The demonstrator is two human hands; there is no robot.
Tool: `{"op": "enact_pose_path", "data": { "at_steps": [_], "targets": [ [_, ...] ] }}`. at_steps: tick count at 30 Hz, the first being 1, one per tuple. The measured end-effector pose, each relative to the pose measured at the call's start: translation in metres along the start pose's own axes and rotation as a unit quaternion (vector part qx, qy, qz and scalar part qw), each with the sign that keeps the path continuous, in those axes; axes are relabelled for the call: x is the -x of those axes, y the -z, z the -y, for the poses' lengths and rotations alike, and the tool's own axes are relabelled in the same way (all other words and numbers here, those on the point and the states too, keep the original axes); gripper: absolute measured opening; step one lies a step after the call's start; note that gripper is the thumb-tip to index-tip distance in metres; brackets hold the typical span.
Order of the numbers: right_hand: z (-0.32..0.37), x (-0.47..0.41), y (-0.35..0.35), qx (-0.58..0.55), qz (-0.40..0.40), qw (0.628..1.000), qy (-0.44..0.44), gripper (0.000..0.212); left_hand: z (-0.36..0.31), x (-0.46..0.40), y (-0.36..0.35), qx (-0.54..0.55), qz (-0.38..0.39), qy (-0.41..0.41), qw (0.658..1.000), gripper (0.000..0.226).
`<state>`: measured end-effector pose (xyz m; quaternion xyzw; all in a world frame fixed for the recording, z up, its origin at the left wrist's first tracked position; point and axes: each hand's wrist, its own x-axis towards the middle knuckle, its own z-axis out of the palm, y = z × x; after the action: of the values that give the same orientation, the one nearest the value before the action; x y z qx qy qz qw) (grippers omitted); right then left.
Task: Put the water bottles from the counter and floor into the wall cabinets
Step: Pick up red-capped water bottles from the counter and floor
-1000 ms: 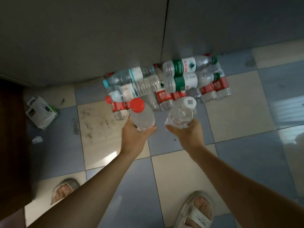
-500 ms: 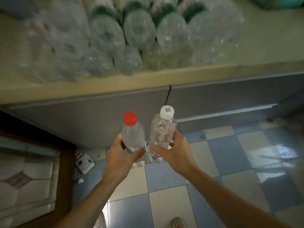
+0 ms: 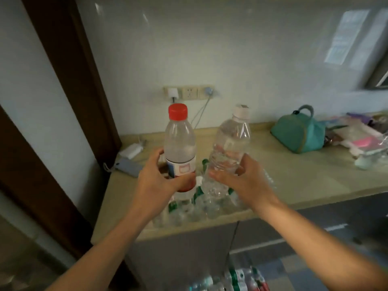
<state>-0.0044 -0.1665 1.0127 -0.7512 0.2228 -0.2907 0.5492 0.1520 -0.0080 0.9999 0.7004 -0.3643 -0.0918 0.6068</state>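
Both forearms reach forward and up from the lower corners, wrists raised above the counter [image 3: 294, 175]. The left hand [image 3: 156, 181] wraps the lower body of a red-capped bottle [image 3: 180, 148], thumb across the label, holding it upright. The right hand [image 3: 243, 179] grasps a white-capped bottle [image 3: 231, 148] near its base, tilted slightly toward the left one. Beneath them, clear bottles [image 3: 195, 206] lie clustered on the counter's front edge; more bottles [image 3: 235, 280] lie on the floor below.
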Motion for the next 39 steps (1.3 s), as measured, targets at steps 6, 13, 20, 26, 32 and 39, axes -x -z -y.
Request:
{"op": "enact_pose_path", "data": {
  "at_steps": [6,13,20,26,32,39],
  "targets": [
    [0.096,-0.083,0.024,-0.022,-0.013,0.994,0.108,0.057,-0.095,-0.095,0.031,0.019,-0.037,-0.067,0.997,0.081],
    [0.206,-0.198,0.058,-0.084,0.005,0.976,0.201,0.049,-0.204,-0.191,0.047,0.016,-0.144,-0.114,0.983,0.074],
    [0.300,-0.295,0.059,-0.110,0.011,0.953,0.284,0.034,-0.274,-0.279,0.079,0.004,-0.200,-0.154,0.968,0.062],
    [0.336,-0.367,0.040,-0.076,0.012,0.958,0.275,0.046,-0.290,-0.361,0.105,0.007,-0.205,-0.156,0.966,0.053],
    [0.339,-0.434,0.011,-0.019,0.013,0.970,0.243,0.039,-0.274,-0.439,0.128,-0.029,-0.164,-0.111,0.980,0.054],
    [0.338,-0.492,-0.010,0.052,0.047,0.978,0.194,0.023,-0.257,-0.500,0.152,-0.076,-0.115,-0.083,0.987,0.049]
  ]
}}
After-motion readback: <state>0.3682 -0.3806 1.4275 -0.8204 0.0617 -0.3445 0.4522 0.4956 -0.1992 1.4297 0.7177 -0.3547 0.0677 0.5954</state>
